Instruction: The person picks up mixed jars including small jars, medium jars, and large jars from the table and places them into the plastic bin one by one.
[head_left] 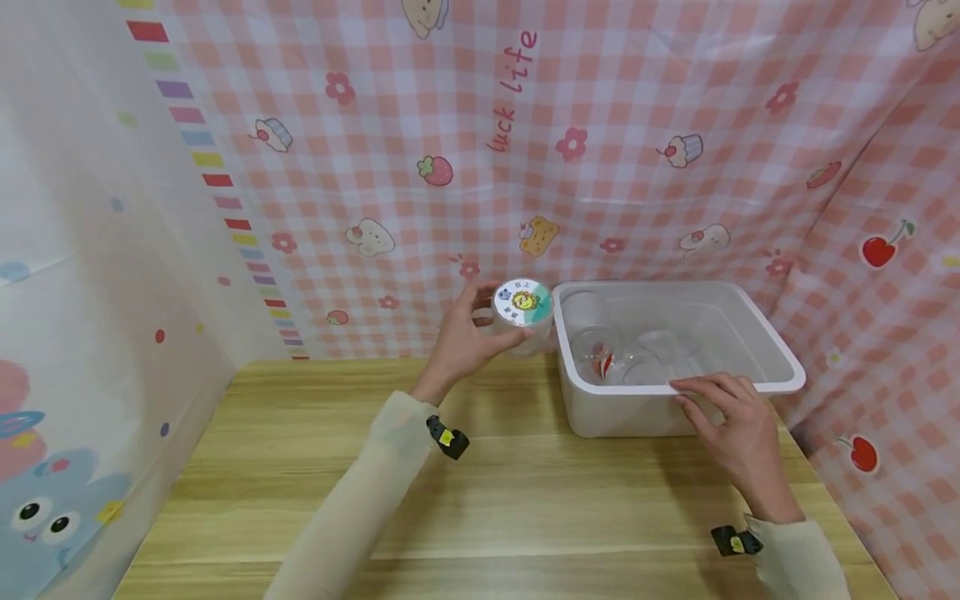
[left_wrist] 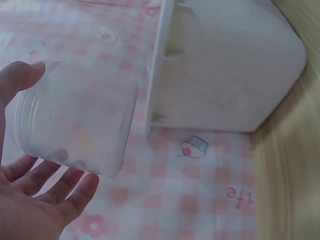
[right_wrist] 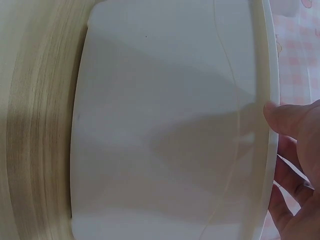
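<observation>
My left hand (head_left: 468, 337) grips a clear plastic jar (left_wrist: 82, 117) near its top, thumb on one side and fingers on the other. The jar's round lid (head_left: 522, 302) has a cartoon print in white, yellow and green and faces up. It is held just left of a white plastic bin (head_left: 630, 412), above the table. My right hand (head_left: 738, 433) holds the bin's near rim, with its thumb (right_wrist: 287, 120) against the rim and the fingers beyond it. Inside the bin, at its left, lie several clear plastic containers (head_left: 588, 312), one with a red mark.
The bin stands on a wood-grain table (head_left: 480, 500) toward the back right. Behind it hangs a pink checked cloth (head_left: 465, 117), and another stretch of it closes off the right side. A pale cloth (head_left: 97, 208) hangs on the left.
</observation>
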